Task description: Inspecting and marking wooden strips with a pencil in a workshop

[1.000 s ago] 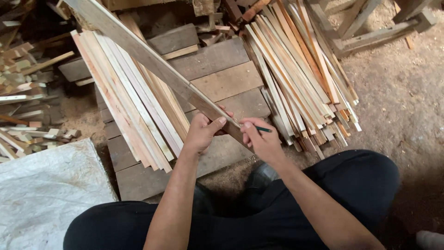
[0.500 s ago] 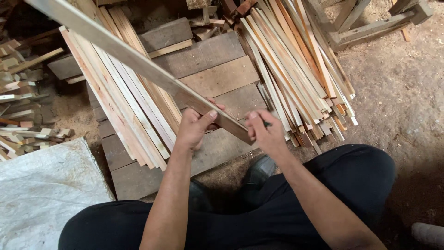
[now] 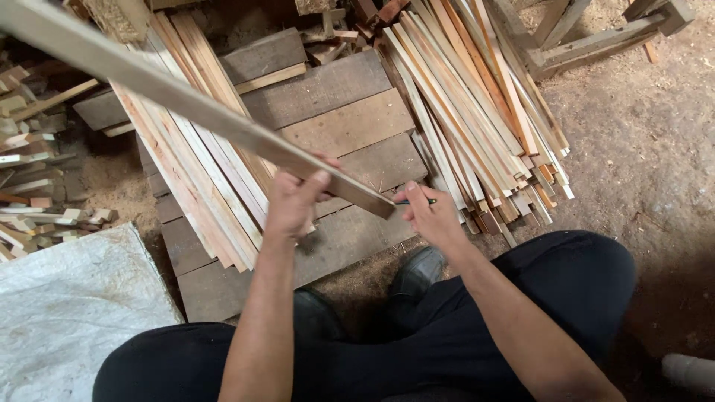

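My left hand (image 3: 296, 199) grips a long flat wooden slat (image 3: 186, 104) near its close end. The slat slants up and away to the upper left, out of view. My right hand (image 3: 428, 216) sits just right of the slat's end and holds a thin dark pen or pencil (image 3: 417, 201), whose tip points right. Both hands hover above a platform of broad wooden planks (image 3: 342, 126). My dark-trousered legs and a black shoe (image 3: 417, 272) show below.
One pile of thin slats (image 3: 201, 171) lies left on the planks, another pile of thin slats (image 3: 484, 126) right. Offcuts (image 3: 33, 171) are scattered at far left. A white sack sheet (image 3: 67, 313) covers the lower left. A wooden frame (image 3: 596, 37) stands at upper right on the dirt floor.
The slat has swung so its far end reaches farther left and up. My left hand stayed on it. My right hand drew back from the slat's end, still with the pen.
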